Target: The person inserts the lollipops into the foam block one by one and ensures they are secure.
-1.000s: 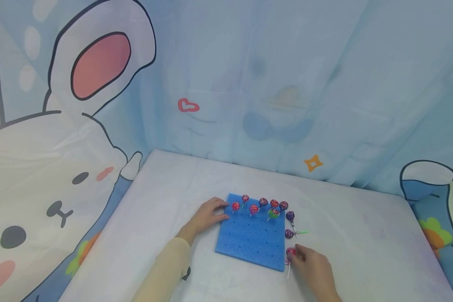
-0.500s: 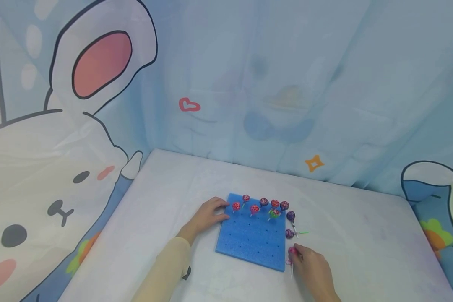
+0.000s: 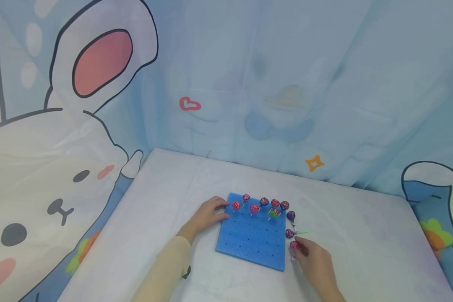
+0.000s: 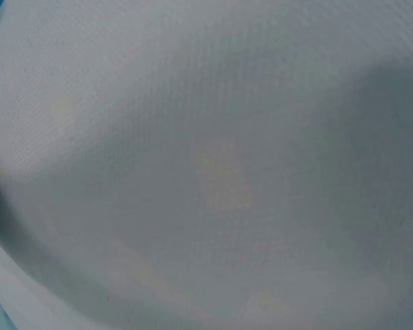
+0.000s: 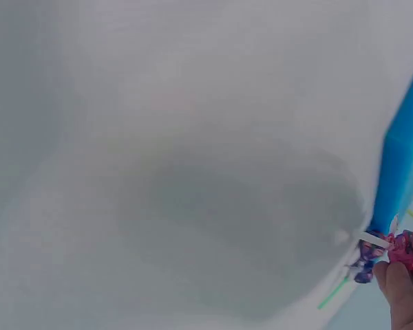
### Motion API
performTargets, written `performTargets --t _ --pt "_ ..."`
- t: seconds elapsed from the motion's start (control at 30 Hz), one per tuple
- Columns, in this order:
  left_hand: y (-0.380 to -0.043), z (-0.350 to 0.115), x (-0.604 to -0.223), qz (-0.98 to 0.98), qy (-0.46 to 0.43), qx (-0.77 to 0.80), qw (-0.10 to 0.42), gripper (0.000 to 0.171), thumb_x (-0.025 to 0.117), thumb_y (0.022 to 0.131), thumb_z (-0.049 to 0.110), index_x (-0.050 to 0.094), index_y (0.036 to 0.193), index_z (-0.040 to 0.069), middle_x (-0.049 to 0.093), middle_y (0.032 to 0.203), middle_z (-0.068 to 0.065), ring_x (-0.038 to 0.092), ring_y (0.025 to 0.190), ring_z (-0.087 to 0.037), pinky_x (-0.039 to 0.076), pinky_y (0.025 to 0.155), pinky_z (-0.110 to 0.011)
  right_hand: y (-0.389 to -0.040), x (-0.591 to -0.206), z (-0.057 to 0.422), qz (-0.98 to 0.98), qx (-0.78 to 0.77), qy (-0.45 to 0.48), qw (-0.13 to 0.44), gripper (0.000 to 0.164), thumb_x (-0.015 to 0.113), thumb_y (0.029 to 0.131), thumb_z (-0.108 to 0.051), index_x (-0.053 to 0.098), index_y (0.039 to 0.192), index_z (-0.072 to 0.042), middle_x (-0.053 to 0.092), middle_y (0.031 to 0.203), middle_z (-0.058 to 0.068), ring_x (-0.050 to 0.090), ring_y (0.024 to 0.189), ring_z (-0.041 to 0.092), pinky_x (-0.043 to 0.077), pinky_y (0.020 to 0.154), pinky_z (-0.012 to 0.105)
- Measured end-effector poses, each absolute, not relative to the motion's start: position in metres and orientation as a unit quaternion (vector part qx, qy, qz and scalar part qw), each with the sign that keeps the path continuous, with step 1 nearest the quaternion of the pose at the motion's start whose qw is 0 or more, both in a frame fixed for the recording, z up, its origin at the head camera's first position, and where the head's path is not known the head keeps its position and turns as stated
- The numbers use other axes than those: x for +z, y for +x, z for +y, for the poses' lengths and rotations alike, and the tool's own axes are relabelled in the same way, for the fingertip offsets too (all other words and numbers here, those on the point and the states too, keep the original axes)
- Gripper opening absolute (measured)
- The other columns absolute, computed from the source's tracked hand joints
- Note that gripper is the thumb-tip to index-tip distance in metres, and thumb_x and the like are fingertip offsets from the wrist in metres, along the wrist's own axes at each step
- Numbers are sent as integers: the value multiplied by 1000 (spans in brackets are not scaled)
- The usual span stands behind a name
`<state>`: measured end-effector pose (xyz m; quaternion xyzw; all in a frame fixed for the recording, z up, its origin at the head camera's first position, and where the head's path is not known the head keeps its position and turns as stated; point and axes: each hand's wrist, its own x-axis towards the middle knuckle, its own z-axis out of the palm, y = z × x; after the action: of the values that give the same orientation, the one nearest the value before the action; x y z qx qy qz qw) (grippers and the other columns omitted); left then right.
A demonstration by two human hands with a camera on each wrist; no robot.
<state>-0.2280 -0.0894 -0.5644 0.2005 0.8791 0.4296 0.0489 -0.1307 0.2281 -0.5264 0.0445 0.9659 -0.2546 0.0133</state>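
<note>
Head view is showing a person working at a white-covered table (image 3: 166, 193) with a blue foam board (image 3: 251, 239) full of small holes lying flat on it. The right hand (image 3: 315, 262) is pinching a pink-wrapped lollipop (image 3: 294, 245) by its stick, holding it just off the board's near right corner, slightly above the cloth. The left hand (image 3: 205, 216) is resting on the table with relaxed, spread fingers touching the board's far left edge, holding nothing.

Six lollipops are standing in holes along the board's far side, among them a red one (image 3: 236, 206) nearest the left hand and a green-wrapped one (image 3: 274, 213) one row nearer. Two purple lollipops (image 3: 290, 233) are lying on the cloth just beside the board's right edge, one with a green stick.

Right wrist view is showing the fingertips (image 5: 398, 282) gripping the pink lollipop (image 5: 402, 249) beside the board's blue edge (image 5: 399, 172). Left wrist view is showing only blurred white cloth.

Behind the table a pale blue cartoon rabbit backdrop (image 3: 98, 67) is hanging.
</note>
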Motion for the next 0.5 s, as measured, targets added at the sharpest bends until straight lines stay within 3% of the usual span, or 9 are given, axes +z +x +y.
performTargets --t 0.2,0.5 --pt "-228 -89 -563 877 196 434 57 41 69 92 22 61 129 7 60 125 -6 54 122 -22 43 106 -38 -131 -509 220 944 -326 22 -46 35 69 89 0 63 124 2 66 118 22 66 107 35 55 84 38" --pt "-228 -89 -563 876 196 436 55 41 69 92 22 61 129 6 60 125 -7 54 122 -22 43 106 -38 -131 -498 195 870 -490 38 -29 37 67 93 -8 62 129 -7 62 127 12 63 115 26 51 83 15"
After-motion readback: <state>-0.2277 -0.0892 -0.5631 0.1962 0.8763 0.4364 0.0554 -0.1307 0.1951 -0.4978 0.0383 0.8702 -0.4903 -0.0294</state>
